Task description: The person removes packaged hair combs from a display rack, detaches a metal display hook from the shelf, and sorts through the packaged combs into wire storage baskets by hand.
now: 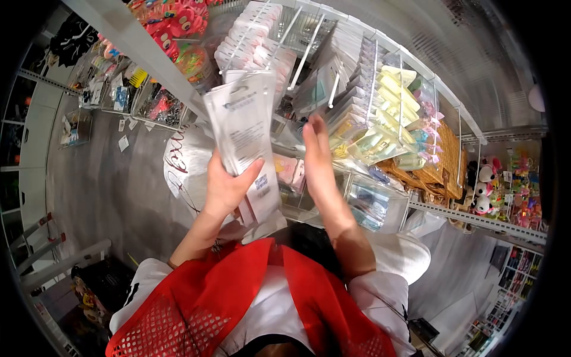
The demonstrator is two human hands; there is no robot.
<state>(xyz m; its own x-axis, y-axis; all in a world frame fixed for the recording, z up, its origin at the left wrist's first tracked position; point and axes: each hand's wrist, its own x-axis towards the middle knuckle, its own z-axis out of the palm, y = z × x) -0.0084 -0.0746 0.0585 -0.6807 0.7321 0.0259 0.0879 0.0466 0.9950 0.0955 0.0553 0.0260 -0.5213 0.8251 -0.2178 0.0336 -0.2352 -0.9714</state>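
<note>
Left hand (228,187) is clamped on a stack of white flat packs (241,119), its thumb laid across the front face; the right hand (315,154) is held apart from it, palm flat and fingers extended upward, slightly blurred; whether the hanging goods are touched by its fingertips cannot be told. The stack is held roughly upright, tilted a little to the left, in front of the display rack; small dark print and a square code are seen on the front pack, the print too small to be read.

A red vest (220,291) with mesh panels is worn over white sleeves; white fabric (178,157) with dark script is partly covered by the stack and the left hand. Just beyond the right forearm, a clear bin (369,205) is filled with bluish packets; pink packaging (288,171) is seen between the two hands.

Farther out, yellow packets (397,104) are hung in a row on a white hook; pink-and-white packs (253,38) are hung above the stack; a wicker basket (449,157) is placed to the right of the yellow packets. Grey floor (89,190) is exposed at left; small colourful goods (514,190) are displayed at far right.
</note>
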